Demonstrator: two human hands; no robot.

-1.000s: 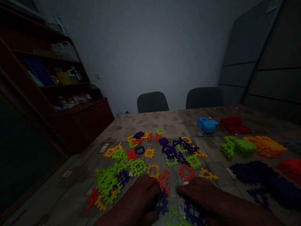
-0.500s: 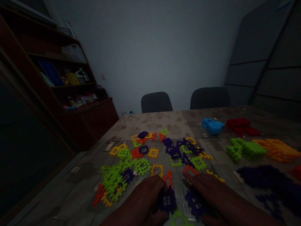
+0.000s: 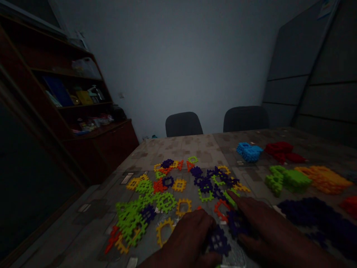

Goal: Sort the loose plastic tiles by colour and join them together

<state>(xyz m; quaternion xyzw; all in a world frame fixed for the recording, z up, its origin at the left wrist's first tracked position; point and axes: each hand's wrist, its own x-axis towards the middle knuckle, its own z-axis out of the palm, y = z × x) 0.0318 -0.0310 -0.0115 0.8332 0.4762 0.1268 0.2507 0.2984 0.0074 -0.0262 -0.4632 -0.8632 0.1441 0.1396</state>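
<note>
My left hand (image 3: 192,236) is low in the middle, its fingers curled and its thumb underneath, closed on a dark purple window-shaped interlocking piece (image 3: 219,241). To its right, my right hand (image 3: 262,219) holds another dark purple piece (image 3: 236,222) between fingers and thumb. The right index finger reaches forward over a green piece (image 3: 230,198). An orange-red frame piece (image 3: 221,209) lies just left of that finger. Beyond and beside the left hand are yellow frame pieces (image 3: 183,207). Part of each held piece is hidden by the fingers.
Loose green pieces (image 3: 131,219) spread over the table's left side. Mixed purple and green pieces (image 3: 205,184) lie ahead. Sorted piles stand at right: blue (image 3: 249,152), red (image 3: 283,150), green (image 3: 290,179), orange (image 3: 325,179) and purple (image 3: 315,216). Two chairs (image 3: 184,124) stand behind the table.
My left hand has moved right with its purple piece, uncovering a yellow frame piece. My right hand has shifted forward, its index finger now over the green piece. The view has turned slightly.
</note>
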